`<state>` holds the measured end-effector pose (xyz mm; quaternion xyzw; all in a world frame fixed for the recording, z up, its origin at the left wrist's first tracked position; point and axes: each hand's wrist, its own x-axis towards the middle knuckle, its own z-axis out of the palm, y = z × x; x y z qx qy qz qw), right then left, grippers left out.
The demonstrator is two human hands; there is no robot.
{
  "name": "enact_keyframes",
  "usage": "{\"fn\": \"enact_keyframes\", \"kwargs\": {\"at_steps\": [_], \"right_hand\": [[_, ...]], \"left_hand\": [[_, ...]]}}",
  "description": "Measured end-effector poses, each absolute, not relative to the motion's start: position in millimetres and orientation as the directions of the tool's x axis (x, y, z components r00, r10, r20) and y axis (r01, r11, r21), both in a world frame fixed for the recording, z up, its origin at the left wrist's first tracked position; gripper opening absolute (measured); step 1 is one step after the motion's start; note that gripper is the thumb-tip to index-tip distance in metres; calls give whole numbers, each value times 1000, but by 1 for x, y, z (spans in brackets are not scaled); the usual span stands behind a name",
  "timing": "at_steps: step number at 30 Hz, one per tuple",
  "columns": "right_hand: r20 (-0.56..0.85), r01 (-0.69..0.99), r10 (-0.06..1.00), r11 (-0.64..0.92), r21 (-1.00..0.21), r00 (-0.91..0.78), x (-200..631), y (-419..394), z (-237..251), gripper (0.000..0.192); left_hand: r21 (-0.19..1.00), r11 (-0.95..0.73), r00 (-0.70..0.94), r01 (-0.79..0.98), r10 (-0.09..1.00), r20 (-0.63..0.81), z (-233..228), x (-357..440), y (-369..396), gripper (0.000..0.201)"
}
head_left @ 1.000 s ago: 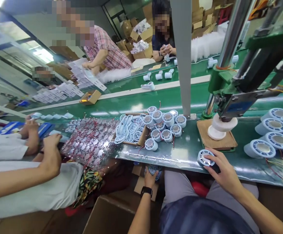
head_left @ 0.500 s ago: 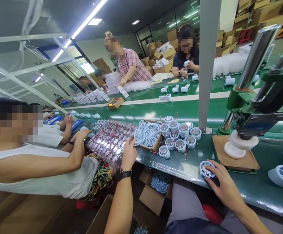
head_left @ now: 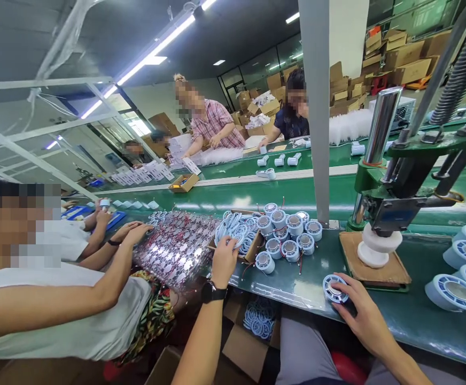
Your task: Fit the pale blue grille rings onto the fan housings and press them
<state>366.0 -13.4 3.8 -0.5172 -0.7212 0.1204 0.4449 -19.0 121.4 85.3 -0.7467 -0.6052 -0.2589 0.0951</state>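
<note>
My right hand [head_left: 359, 313] rests at the near edge of the green bench [head_left: 417, 315], its fingers closed around a round blue-and-white part [head_left: 333, 287]. My left hand [head_left: 224, 259], with a black watch at the wrist, reaches into a shallow cardboard tray [head_left: 253, 250] of pale blue rings [head_left: 233, 230]; the fingers touch the rings, and whether one is gripped cannot be told. Right of the tray stands a cluster of several round blue-and-white parts [head_left: 287, 232] with red wires.
A green press [head_left: 393, 198] stands on a wooden pad [head_left: 373, 264] to the right, more round parts [head_left: 463, 267] beyond it. A grey post [head_left: 317, 107] rises behind the cluster. A co-worker's arm [head_left: 108, 272] lies left beside a wired sheet [head_left: 177, 246]. A box of rings [head_left: 257, 331] sits below the bench.
My left hand came up from the box under the bench to the wired sheet, then moved right into the ring tray. My right hand stayed on the round part.
</note>
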Motion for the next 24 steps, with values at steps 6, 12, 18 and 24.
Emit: {"fn": "enact_keyframes", "kwargs": {"at_steps": [6, 12, 18, 24], "right_hand": [[519, 634, 852, 437, -638, -66, 365, -15, 6, 25], [474, 621, 878, 411, -667, -71, 364, -13, 3, 26], [556, 608, 830, 418, -675, 46, 353, -31, 33, 42], [60, -147, 991, 42, -988, -119, 323, -58, 110, 41]], "left_hand": [[92, -335, 268, 938, 865, 425, 93, -11, 122, 15], [117, -349, 255, 930, 840, 480, 105, -7, 123, 22], [208, -475, 302, 855, 782, 545, 126, 42, 70, 32], [321, -832, 646, 453, 554, 525, 141, 137, -8, 35]]}}
